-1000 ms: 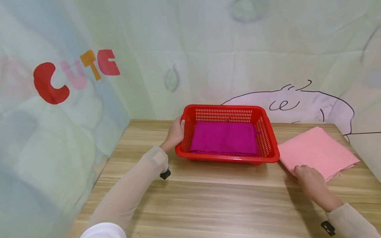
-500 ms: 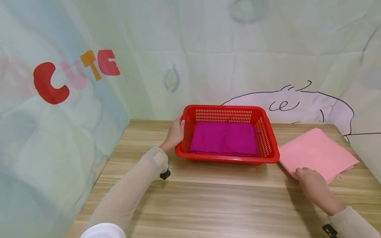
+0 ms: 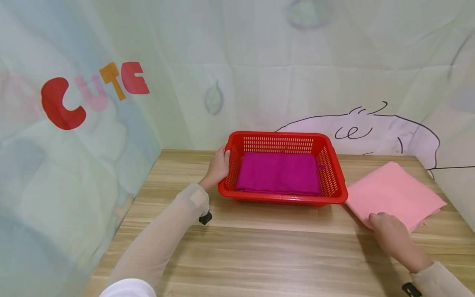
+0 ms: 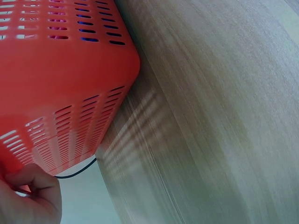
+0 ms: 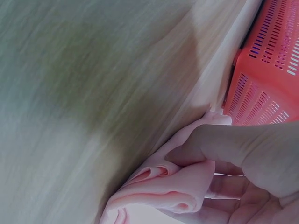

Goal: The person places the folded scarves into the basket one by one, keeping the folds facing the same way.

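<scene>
A red plastic basket with slotted walls stands on the table, and a folded magenta cloth lies flat inside it. My left hand grips the basket's left rim, its thumb over the edge; in the left wrist view the curled fingers show at the rim. To the right of the basket lies a folded pink cloth. My right hand pinches its near edge between thumb and fingers, and the right wrist view shows the folded layers of the pink cloth bunched there.
The wood-grain table stretches in front of the basket. A printed fabric backdrop hangs behind the table and along its left side.
My right hand has drawn the pink cloth slightly toward me, its far corner now a little lower in view. The left hand and basket stay almost where they were.
</scene>
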The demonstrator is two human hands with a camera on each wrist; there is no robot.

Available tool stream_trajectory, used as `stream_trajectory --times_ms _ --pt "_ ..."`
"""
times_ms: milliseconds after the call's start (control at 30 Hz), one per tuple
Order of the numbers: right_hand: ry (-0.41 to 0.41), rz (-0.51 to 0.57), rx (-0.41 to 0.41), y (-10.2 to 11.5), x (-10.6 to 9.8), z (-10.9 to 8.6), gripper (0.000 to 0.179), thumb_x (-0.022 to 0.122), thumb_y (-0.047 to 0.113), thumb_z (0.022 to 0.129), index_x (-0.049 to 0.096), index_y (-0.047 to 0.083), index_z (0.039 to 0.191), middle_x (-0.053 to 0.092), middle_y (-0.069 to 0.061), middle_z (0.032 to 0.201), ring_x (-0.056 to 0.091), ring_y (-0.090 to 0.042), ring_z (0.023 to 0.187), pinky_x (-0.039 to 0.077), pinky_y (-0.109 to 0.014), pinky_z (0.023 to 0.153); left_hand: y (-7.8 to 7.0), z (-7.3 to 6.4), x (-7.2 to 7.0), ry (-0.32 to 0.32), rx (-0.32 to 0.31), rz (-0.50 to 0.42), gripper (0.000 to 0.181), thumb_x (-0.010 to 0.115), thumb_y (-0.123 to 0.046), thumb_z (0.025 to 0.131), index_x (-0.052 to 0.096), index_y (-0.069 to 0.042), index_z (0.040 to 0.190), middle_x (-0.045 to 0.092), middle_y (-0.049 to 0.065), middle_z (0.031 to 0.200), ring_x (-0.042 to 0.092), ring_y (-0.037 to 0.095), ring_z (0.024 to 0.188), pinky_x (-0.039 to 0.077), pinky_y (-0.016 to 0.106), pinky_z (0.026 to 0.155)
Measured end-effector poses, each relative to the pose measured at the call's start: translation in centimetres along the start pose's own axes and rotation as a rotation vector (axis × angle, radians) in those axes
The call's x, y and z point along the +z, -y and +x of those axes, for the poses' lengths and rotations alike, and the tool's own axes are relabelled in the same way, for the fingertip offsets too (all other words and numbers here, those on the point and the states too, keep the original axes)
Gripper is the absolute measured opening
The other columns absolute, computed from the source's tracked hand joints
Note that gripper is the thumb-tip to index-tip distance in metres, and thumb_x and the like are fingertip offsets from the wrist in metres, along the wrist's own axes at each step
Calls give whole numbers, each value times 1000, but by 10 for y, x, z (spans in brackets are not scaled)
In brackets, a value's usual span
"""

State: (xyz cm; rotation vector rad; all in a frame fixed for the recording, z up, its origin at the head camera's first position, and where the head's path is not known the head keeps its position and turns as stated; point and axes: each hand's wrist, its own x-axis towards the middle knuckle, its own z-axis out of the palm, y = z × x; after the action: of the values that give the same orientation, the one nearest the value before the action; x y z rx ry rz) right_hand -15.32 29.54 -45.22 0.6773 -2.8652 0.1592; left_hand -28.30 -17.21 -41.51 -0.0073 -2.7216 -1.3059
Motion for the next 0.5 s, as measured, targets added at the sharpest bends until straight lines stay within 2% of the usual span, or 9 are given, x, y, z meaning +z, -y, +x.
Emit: stream_trajectory --times_ms 500 --pt "33 13 17 2 -2 -2 35 75 -12 68 46 8 66 48 -3 59 51 -26 52 42 -42 44 2 1 1 -13 12 9 41 36 -16 110 40 7 143 60 24 114 63 33 95 56 44 85"
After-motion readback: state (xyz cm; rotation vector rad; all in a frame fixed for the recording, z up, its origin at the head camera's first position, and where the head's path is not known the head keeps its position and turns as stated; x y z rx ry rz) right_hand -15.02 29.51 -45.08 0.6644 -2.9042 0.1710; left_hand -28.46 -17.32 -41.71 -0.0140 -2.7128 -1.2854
